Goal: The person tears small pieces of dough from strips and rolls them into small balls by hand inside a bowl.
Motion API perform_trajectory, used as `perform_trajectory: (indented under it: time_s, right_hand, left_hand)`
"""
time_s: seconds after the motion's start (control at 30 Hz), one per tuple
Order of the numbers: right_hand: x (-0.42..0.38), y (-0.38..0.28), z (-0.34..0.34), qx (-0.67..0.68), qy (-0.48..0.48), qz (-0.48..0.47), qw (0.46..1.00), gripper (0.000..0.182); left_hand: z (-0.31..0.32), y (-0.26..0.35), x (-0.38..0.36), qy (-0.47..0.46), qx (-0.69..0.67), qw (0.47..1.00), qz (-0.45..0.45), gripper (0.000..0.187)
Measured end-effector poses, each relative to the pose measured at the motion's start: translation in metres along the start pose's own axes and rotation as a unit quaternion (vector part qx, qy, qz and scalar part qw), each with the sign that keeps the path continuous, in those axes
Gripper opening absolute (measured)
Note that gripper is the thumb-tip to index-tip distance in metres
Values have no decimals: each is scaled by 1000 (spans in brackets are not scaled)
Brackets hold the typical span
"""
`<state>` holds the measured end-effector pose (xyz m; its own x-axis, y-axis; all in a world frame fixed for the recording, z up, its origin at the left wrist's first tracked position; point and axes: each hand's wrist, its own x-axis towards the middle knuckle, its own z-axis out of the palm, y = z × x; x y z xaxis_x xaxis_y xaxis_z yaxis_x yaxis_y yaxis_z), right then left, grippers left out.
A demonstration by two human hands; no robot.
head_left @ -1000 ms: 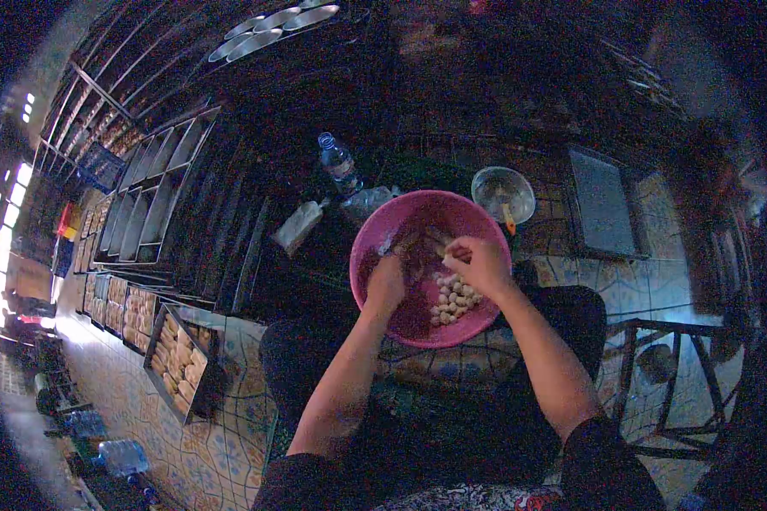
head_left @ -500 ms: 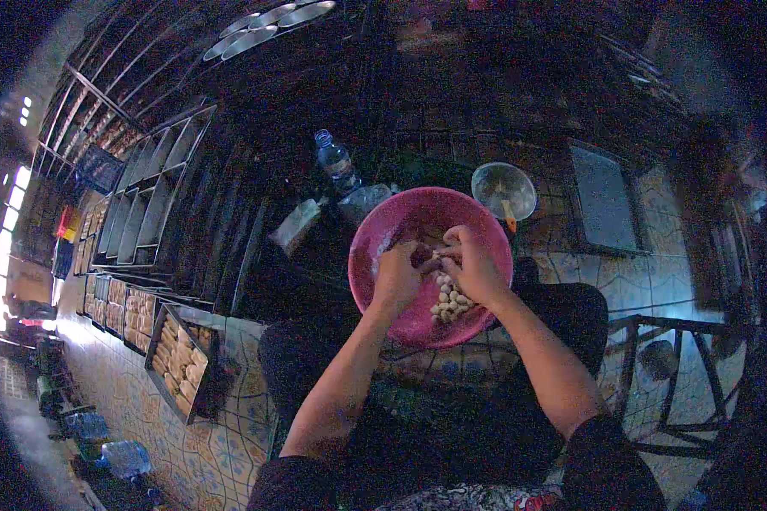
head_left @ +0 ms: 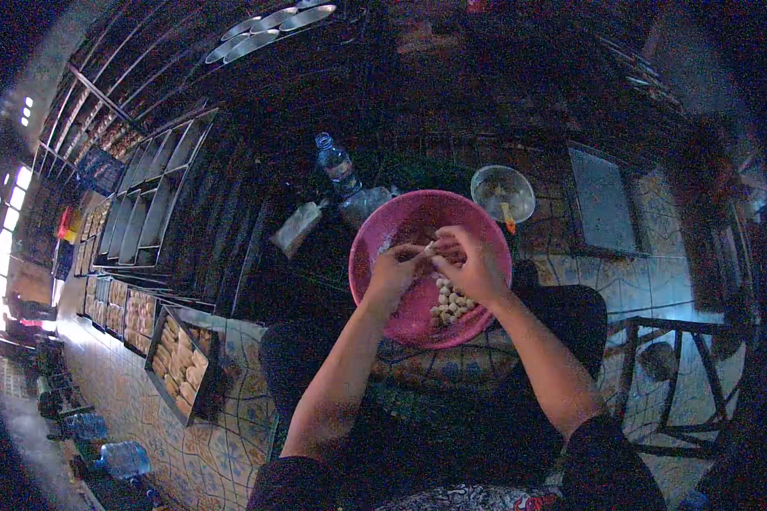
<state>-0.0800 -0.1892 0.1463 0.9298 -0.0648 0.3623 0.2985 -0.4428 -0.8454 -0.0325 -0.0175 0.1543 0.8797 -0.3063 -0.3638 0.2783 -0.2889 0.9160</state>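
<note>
A round pink basin (head_left: 411,334) stands in front of me with both my hands over its inside. Several small pale dough balls (head_left: 452,305) lie in a cluster on its right side, beneath my right hand. Between my fingertips is a little pale piece of dough (head_left: 429,247), partly hidden by the fingers. My left hand (head_left: 392,277) pinches it from the left with thumb and forefinger. From the other side, my right hand (head_left: 477,271) closes on the same piece, its fingers bent.
Behind the basin are a clear plastic bottle (head_left: 336,163), a bag of white powder (head_left: 298,226) and a metal bowl (head_left: 488,189) holding an orange-handled tool (head_left: 509,218). To the left, a tray of bread rolls (head_left: 179,366) sits on the tiled floor; a metal frame stool (head_left: 669,375) is at right.
My hands have lifted slightly and their fingertips have come together around the small dough piece, which now shows more plainly. The dough balls in the basin stay put.
</note>
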Motion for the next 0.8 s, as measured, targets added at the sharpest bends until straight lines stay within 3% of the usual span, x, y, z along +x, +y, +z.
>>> perform_trajectory:
  time_s: [0.07,0.13,0.4,0.47,0.6,0.67,0.8]
  right_hand:
    - [1,-11,-5,3,-22,24,999,37]
    - [3,-17,-10,8,-18,18,1000,37]
    - [6,-4,-12,-14,-9,-21,1000,29]
    - [6,-14,-14,49,-43,57,996,27]
    - [9,-9,-16,41,-56,71,995,26]
    - [9,-10,-16,194,-99,190,957,27]
    - [6,7,-10,253,-93,189,944,27]
  left_hand:
    - [-5,-3,3,-6,5,1000,-27,18]
    - [-9,-12,10,-67,-229,969,-64,21]
    - [-10,-12,11,-143,-239,961,-10,25]
    - [-8,-9,9,-148,-251,956,-16,26]
    - [-1,-8,5,-103,-294,950,-19,23]
    - [-1,-15,10,-96,-281,955,-5,24]
    - [-4,-14,13,-65,-236,969,-14,19]
